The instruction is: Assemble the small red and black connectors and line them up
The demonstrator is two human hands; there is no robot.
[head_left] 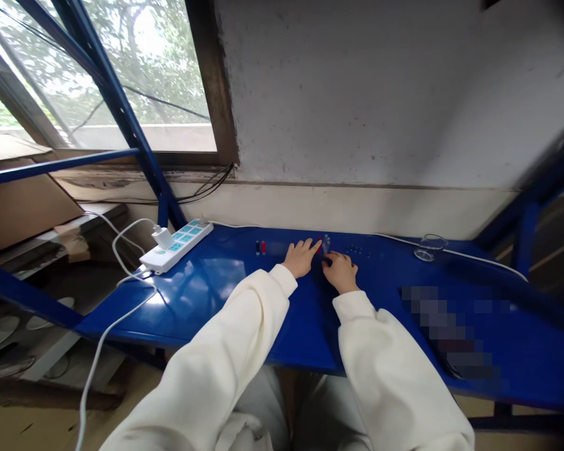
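My left hand (pixel 301 257) rests over the blue tabletop with its fingers stretched out and slightly apart. Its index fingertip reaches a small red piece (pixel 319 245). Right beside that piece are small clear pieces (pixel 326 242), too small to name. My right hand (pixel 341 272) is just to the right and nearer to me, with curled fingers and the thumb bent towards the index finger. What it may pinch cannot be made out. A small black cylinder (pixel 257 248) and a small red cylinder (pixel 264 247) stand left of my hands.
Several tiny clear bits (pixel 355 250) lie right of my hands. Farther right are a clear glass (pixel 430 248) and a dark, partly blurred flat object (pixel 439 329). A white power strip (pixel 177 245) with a plugged-in charger (pixel 163 237) and cable occupies the table's left end.
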